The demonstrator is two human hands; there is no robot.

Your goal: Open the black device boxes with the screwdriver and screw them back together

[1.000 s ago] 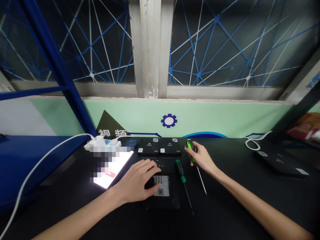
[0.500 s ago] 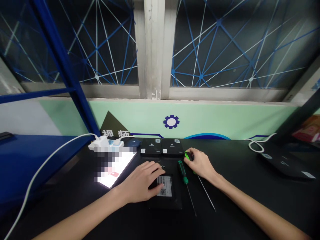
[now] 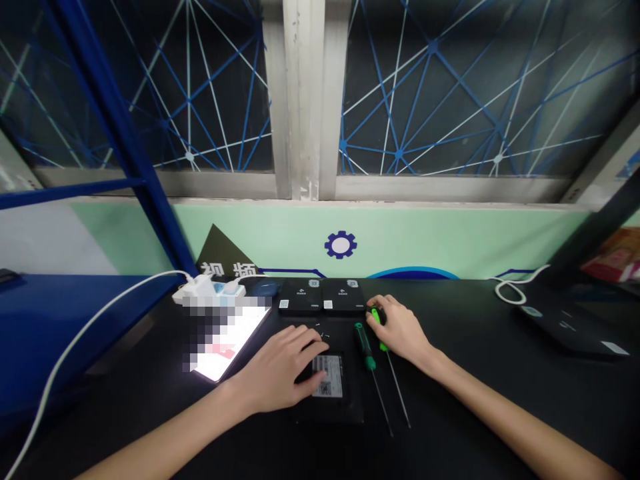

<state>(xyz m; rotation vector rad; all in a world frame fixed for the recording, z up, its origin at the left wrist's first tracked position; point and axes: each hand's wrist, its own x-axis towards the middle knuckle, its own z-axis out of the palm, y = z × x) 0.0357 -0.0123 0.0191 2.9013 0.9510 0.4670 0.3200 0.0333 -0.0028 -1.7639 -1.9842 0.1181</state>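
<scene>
A flat black box (image 3: 353, 400) with a white label (image 3: 329, 377) lies on the dark table in front of me. My left hand (image 3: 281, 370) rests over its left side, thumb and fingers apart, and covers part of it. To the box's right, my right hand (image 3: 400, 325) has its fingers around the handle of a bright green and black screwdriver (image 3: 383, 333), whose shaft points toward me. Left of that one lies a dark green screwdriver (image 3: 365, 347), roughly parallel and untouched. A few small screws (image 3: 323, 335) are scattered just beyond the box.
Two black boxes (image 3: 300, 297) stand side by side at the back. A lit tablet-like screen (image 3: 233, 343), partly blurred out, is at left, by a white power strip (image 3: 205, 291) with a cable. Another black device (image 3: 570, 330) lies far right near a white cord (image 3: 513, 291).
The bright green screwdriver's shaft has swung left, closer to the dark green one, with my right hand at its handle. My left hand stays on the box. The view has shifted slightly.
</scene>
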